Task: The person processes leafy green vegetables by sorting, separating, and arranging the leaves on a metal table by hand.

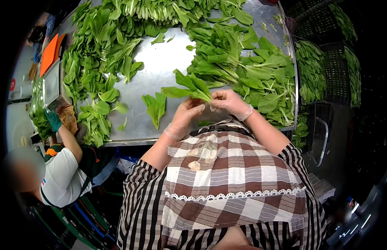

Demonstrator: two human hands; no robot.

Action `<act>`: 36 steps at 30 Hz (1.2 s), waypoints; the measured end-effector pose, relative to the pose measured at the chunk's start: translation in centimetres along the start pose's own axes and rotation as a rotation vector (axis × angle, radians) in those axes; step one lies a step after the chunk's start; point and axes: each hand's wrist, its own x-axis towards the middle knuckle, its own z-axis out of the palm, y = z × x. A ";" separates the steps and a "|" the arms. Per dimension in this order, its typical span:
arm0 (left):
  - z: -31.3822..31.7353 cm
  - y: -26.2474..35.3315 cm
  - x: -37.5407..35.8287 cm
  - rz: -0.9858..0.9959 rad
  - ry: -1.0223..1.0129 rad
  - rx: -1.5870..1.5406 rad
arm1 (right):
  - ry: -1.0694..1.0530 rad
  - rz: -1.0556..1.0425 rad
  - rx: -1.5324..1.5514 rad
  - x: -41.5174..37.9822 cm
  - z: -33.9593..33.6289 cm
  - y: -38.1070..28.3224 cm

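A bunch of leafy greens (189, 88) is gripped at its stem end by two gloved hands, just above the near edge of a steel table (160, 68).

The left hand (186, 116) pinches the stems from below with fingers closed on them, and the right hand (229, 102) clamps the same base from the other side. A single loose leaf (155, 107) lies just beside them, with heaps of greens (260, 79) to the right and across the table. At the left edge, a co-worker's green-gloved hand (53, 121) holds more leaves near a scale (52, 85); dark crates (327, 62) of greens stand to the right.
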 end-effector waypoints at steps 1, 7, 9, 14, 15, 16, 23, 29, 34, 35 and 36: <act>0.0 -0.2 0.3 0.025 -0.017 -0.017 | -0.019 -0.011 0.016 -0.2 0.0 0.0; 0.7 -1.3 1.7 0.141 0.004 -0.056 | 0.009 -0.027 0.109 -1.1 0.1 0.8; 1.5 -0.7 1.5 0.189 0.018 -0.042 | 0.021 -0.029 0.185 -1.2 -0.1 1.2; 2.5 -0.2 0.8 0.147 0.093 0.009 | 0.006 -0.015 0.299 -1.6 0.0 2.1; 1.1 0.0 3.3 0.067 0.135 -0.008 | 0.006 0.055 0.331 1.1 -0.9 2.4; 0.8 -0.1 3.3 0.019 0.139 -0.058 | 0.007 0.087 0.340 0.9 -0.7 2.4; -0.2 -1.2 2.7 -0.050 0.101 -0.196 | 0.194 0.157 -0.107 1.1 0.5 2.5; -1.8 -1.7 1.6 0.032 0.249 -0.278 | 0.207 0.152 -1.223 0.2 -1.2 -0.2; -2.8 -1.9 1.5 -0.017 0.271 -0.330 | 0.582 -0.171 -1.318 3.2 -3.1 2.2; -2.7 -1.8 1.6 -0.023 0.270 -0.346 | 0.585 -0.167 -1.353 3.6 -3.3 2.3; -2.8 -1.7 1.7 -0.025 0.275 -0.352 | 0.586 -0.162 -1.388 3.9 -3.6 2.6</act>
